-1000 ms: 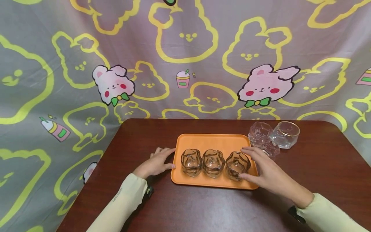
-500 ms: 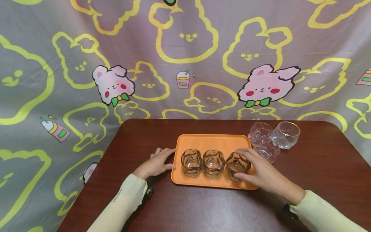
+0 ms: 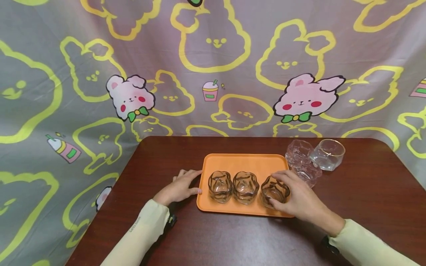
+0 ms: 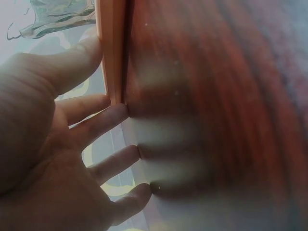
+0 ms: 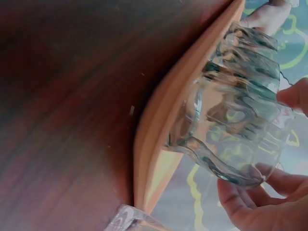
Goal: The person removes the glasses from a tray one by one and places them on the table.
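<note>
Three brown-tinted, wavy drinking glasses stand in a row on an orange tray [image 3: 246,161]. My right hand [image 3: 307,201] grips the rightmost glass [image 3: 273,192] by its upper part, thumb on the near side and fingers on the far side. In the right wrist view that glass [image 5: 231,125] sits between thumb and fingertips, its base at the tray. The left glass [image 3: 220,187] and middle glass [image 3: 245,187] stand close together. My left hand [image 3: 178,189] rests at the tray's left edge, fingers extended; the left wrist view shows thumb and fingertips along the rim [image 4: 111,62].
Beyond the tray's right side stand a clear glass with a gold rim [image 3: 327,157] and two pinkish clear glasses, one farther back [image 3: 297,152] and one nearer [image 3: 307,173]. The dark wooden table [image 3: 229,240] ends at a patterned curtain [image 3: 233,111].
My right hand has moved left and closed in around the rightmost glass, which has shifted slightly right, away from the middle one. The left hand has stayed put.
</note>
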A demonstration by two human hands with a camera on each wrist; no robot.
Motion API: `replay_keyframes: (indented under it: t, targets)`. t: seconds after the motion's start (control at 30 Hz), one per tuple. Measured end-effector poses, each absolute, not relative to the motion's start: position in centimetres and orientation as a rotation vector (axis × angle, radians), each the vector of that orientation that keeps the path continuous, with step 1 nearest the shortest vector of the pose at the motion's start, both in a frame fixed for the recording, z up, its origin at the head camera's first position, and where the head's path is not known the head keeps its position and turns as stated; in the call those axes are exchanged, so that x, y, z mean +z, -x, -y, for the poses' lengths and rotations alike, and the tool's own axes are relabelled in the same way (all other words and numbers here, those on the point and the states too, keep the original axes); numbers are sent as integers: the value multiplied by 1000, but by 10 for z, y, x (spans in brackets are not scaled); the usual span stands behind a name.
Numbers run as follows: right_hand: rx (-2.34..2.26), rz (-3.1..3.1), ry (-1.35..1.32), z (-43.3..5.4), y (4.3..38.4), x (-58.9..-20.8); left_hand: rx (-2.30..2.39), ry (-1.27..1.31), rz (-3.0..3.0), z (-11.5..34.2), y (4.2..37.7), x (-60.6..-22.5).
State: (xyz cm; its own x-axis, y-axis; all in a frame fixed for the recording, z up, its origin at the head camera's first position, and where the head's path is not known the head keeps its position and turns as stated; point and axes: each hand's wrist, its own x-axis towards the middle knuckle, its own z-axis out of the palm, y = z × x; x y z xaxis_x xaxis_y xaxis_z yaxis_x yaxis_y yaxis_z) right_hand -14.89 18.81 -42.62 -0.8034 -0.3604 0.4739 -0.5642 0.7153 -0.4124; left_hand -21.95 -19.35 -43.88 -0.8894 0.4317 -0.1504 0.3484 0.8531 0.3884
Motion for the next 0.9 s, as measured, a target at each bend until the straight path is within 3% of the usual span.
replay_keyframes:
  t: [0.47,0.9]
  targets:
    - [750,2511,-593,-206,132,-404,518,-589,-2796,192,219,-440]
    - [670,2492,-451,-256,102,-397,512,-591,-2798,193,220,-440]
